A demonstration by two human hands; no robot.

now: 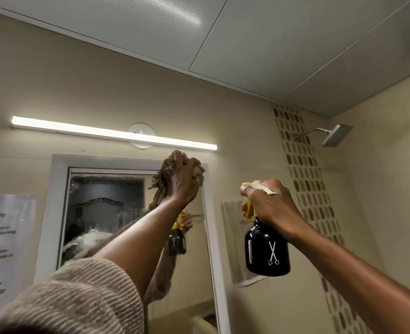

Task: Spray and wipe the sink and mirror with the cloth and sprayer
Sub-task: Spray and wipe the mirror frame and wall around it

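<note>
The mirror (107,213) in its white frame hangs on the beige wall, its glass streaked with wet foam. My left hand (183,178) is raised to the mirror's top right corner, clenched on a crumpled brown cloth (159,189) pressed against the frame there. My right hand (271,203) holds a black sprayer (267,251) with a yellow trigger and a white scissors mark, upright and to the right of the mirror, apart from the wall. The sink is out of view.
A lit strip light (112,133) runs above the mirror. A paper notice (3,249) is stuck to the wall at left, another sheet (232,237) at right behind the sprayer. A shower head (336,138) juts out at the right by a tiled strip.
</note>
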